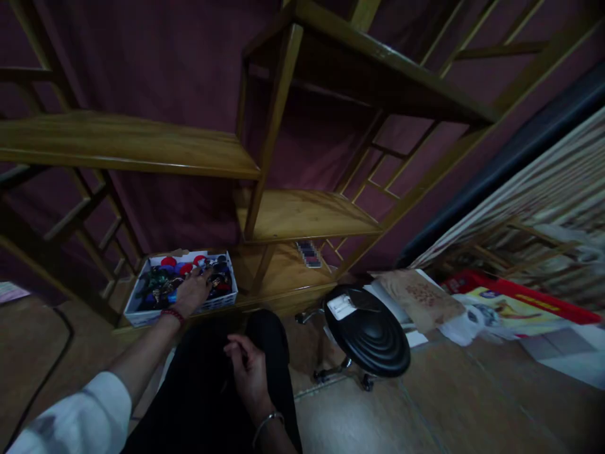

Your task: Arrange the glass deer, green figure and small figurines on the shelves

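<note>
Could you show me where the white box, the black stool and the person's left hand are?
White box (142,317): head view, on its near wall, toward the left corner.
Black stool (375,340): head view, on the ridged seat.
Left hand (192,292): head view, on the back of the hand.

The left hand (195,291) hides some of the little things (163,277) in the box (144,316), and many are too small to name. A dark patch (309,253) on the low shelf (283,280) is blurry squares. The picture's edge cuts off the white sleeve (80,416).
</note>
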Demonstrator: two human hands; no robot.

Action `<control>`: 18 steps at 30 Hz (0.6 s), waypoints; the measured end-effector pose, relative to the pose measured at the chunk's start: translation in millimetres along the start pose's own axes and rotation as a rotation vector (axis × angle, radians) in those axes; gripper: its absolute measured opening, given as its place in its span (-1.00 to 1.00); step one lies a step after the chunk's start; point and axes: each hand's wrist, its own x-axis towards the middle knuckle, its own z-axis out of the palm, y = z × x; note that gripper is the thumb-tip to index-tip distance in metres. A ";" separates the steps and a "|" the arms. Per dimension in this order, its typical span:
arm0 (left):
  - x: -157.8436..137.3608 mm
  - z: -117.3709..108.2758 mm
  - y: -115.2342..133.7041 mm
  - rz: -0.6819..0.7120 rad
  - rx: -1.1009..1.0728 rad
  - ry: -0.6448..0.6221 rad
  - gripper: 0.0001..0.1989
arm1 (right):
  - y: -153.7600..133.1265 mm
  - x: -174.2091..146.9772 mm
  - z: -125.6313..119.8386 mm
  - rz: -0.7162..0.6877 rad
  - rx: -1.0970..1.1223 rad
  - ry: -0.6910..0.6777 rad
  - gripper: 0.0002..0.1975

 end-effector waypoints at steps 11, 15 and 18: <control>-6.3 -6.7 5.8 -0.032 0.047 0.026 -0.56 | 1.0 4.2 -29.7 -0.028 -0.065 -0.060 -0.73; -7.7 -6.0 6.1 -0.068 0.001 0.074 -0.54 | 7.6 12.6 -39.2 -0.026 -0.025 -0.040 -0.71; -7.8 -5.7 4.0 -0.076 -0.062 0.087 -0.55 | 12.5 14.2 -41.3 -0.025 -0.008 -0.050 -0.70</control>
